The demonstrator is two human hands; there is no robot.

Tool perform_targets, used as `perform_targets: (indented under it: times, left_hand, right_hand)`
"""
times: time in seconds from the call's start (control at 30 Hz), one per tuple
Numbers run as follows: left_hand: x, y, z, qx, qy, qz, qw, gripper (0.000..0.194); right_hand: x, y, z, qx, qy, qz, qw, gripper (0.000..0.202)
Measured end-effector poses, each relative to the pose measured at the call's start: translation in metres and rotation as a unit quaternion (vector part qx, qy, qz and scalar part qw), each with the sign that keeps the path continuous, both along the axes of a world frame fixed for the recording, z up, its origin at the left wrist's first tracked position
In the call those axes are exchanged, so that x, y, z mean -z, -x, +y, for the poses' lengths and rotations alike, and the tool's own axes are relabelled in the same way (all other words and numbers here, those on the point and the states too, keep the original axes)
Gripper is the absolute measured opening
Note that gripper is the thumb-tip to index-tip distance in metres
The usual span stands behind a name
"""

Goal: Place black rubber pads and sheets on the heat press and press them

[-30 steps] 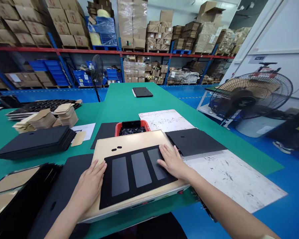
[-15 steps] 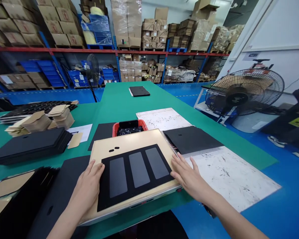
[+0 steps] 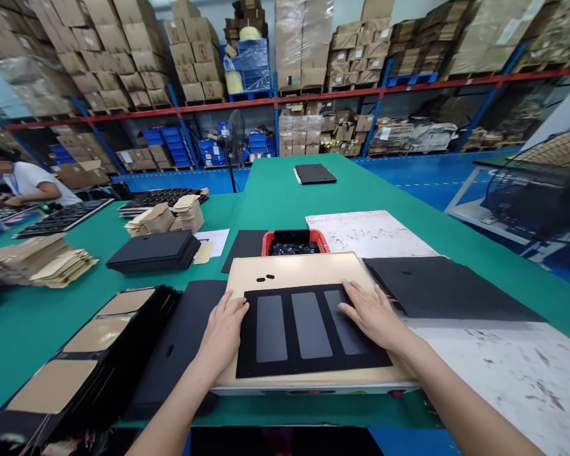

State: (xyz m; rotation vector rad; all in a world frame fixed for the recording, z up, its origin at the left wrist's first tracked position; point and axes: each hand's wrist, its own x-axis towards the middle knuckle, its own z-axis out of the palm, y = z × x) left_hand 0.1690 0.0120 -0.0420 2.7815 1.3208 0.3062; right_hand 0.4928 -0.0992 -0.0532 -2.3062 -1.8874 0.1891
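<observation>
A black sheet with three grey rectangular panels [image 3: 291, 329] lies flat on a pale-topped board with a switch on its front edge [image 3: 308, 267]. My left hand [image 3: 224, 326] rests with fingers spread at the sheet's left edge. Across from it, my right hand [image 3: 373, 313] lies flat over the sheet's upper right, covering part of the right-hand panel. Two small black oval pieces [image 3: 265, 278] sit on the board above the sheet. Behind the board stands a red basket [image 3: 327, 243] filled with small dark glossy pieces.
Black sheets [image 3: 446, 288] lie to the right, partly over a stained white board [image 3: 517, 367]. At left are a black stack with tan panels [image 3: 52, 386], a black stack [image 3: 152, 250] and tan card bundles [image 3: 190, 215]. Another person [image 3: 38, 180] sits far left; a fan [image 3: 546, 190] stands right.
My right hand has moved from the sheet's right edge onto its upper right. My left hand stays at the left edge. The camera has turned left, bringing another person into view.
</observation>
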Motion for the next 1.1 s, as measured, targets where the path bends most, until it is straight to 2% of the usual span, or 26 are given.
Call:
perform_targets:
  times: [0.1, 0.23, 0.4, 0.53, 0.63, 0.73, 0.87, 1.0, 1.1]
  left_hand:
    - [0.003, 0.001, -0.002, 0.001, -0.003, -0.021, 1.000, 0.054]
    - [0.008, 0.004, -0.005, 0.022, -0.019, -0.004, 1.000, 0.060]
    - [0.004, 0.007, -0.004, 0.009, -0.003, 0.006, 1.000, 0.056]
    - [0.002, 0.016, 0.003, 0.034, 0.018, -0.028, 0.999, 0.058]
    - [-0.001, 0.016, 0.007, 0.011, 0.009, -0.061, 0.998, 0.043]
    - [-0.006, 0.009, 0.013, -0.030, 0.017, -0.077, 0.996, 0.024]
    - [-0.012, -0.001, 0.025, -0.057, 0.047, -0.057, 0.996, 0.014]
    - [-0.016, -0.005, 0.031, -0.037, 0.046, -0.010, 0.998, 0.014]
    - [-0.022, -0.008, 0.030, -0.002, 0.032, 0.042, 0.999, 0.016]
  right_hand:
    - [-0.001, -0.001, -0.001, -0.006, 0.005, 0.008, 1.000, 0.064]
    - [0.001, 0.000, 0.002, 0.002, 0.011, 0.008, 1.000, 0.066]
    - [0.004, -0.004, 0.000, 0.014, 0.014, 0.020, 1.000, 0.067]
    - [0.009, -0.016, -0.017, 0.030, -0.022, 0.016, 0.999, 0.068]
    - [0.012, -0.025, -0.035, 0.036, -0.071, 0.016, 0.997, 0.069]
    - [0.008, -0.026, -0.051, 0.026, -0.100, 0.040, 0.994, 0.070]
    - [-0.005, -0.018, -0.064, 0.019, -0.129, 0.087, 0.988, 0.073]
    - [-0.011, -0.006, -0.070, 0.022, -0.132, 0.120, 0.984, 0.072]
    - [-0.014, 0.004, -0.072, 0.009, -0.082, 0.153, 0.985, 0.068]
